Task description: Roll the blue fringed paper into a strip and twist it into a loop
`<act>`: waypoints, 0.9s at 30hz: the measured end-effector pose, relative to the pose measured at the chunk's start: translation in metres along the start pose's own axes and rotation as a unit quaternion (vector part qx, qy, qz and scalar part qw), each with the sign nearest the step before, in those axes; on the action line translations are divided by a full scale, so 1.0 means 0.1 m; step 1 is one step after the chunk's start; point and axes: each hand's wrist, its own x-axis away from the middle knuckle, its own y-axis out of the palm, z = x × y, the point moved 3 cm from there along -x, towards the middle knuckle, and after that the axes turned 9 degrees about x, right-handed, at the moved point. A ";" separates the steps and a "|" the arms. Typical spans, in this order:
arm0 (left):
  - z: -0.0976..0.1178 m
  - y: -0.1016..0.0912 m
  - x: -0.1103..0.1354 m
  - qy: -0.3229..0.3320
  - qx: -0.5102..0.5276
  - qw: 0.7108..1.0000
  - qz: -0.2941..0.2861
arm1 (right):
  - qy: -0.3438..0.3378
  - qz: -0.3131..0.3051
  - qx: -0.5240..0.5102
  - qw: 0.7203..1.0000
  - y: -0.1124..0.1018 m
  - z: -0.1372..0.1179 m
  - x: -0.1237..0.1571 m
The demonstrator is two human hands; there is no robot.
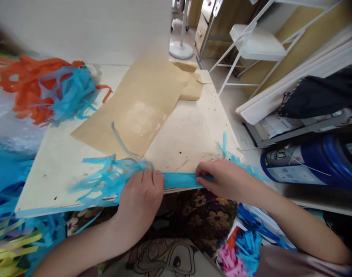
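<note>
Pale wooden bench [60,161] fills the middle of the view, surface scuffed and speckled. A large sheet of brown paper [141,104] lies on it, running from near centre toward the far right corner, where smaller brown folded pieces [191,86] sit against it.

Far left: a heap of orange paper strips [17,82] with blue paper strips [68,94] tangled over its right side. Near left, off the bench edge: more blue fringe, with yellow strips [11,246] below it.

Right of the bench, on the floor: a blue canister [317,161] lying on its side, white boards [297,80] leaning beyond it, a white folding chair [256,42] farther back.

Blue tissue tassel [178,180] lies along the near edge of the bench. Its middle section is rolled or folded into a flat band; cut fringe fans out at the left end [107,179] and at the right end.

Left hand [141,196]: palm down, fingers pressing the band where the left fringe begins. Right hand [224,181]: fingertips pinched narrow on the band's right part. The hands sit near one another, with a short bare stretch of band between them.

Near right, by the lap: a pink and blue fringe bundle [242,246].
</note>
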 end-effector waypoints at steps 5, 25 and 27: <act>-0.01 0.00 -0.02 -0.002 -0.008 1.000 -0.016 | 0.037 0.034 0.088 0.995 0.06 0.02 0.04; 0.09 -0.10 -0.05 0.118 -0.009 0.993 0.027 | -0.009 0.115 0.255 0.960 -0.07 -0.31 -0.04; 0.10 -0.10 0.02 0.153 0.013 0.987 0.040 | -0.051 0.171 0.275 0.945 -0.02 -0.47 -0.01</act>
